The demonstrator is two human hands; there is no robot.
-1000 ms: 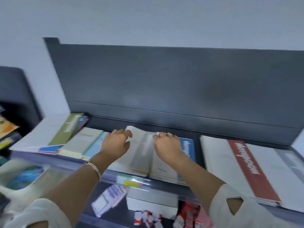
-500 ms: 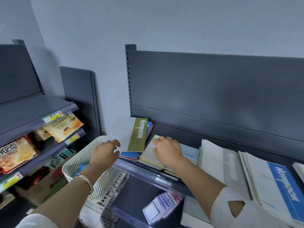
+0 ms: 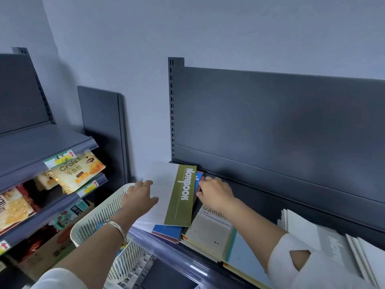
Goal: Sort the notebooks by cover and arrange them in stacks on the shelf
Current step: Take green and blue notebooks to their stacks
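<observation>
A white notebook with a green "Notebook" band tops a stack at the left end of the dark shelf. Blue and red covers stick out beneath it. My left hand rests on the top notebook's left part, fingers relaxed, thumb on the cover. My right hand is at the stack's right edge, fingers curled round the blue and red edges. A cream "Gambit" notebook tops the neighbouring stack under my right wrist. Grey-band notebooks lie further right.
A white slotted basket stands below the shelf's left end, under my left forearm. Snack packs, one marked Croissant, fill the grey shelves at the left. The dark back panel rises just behind the notebooks.
My view has swung left along the shelf. Both hands left the middle stacks and now bracket the green-band stack at the left end, the right hand arriving from the cream stack.
</observation>
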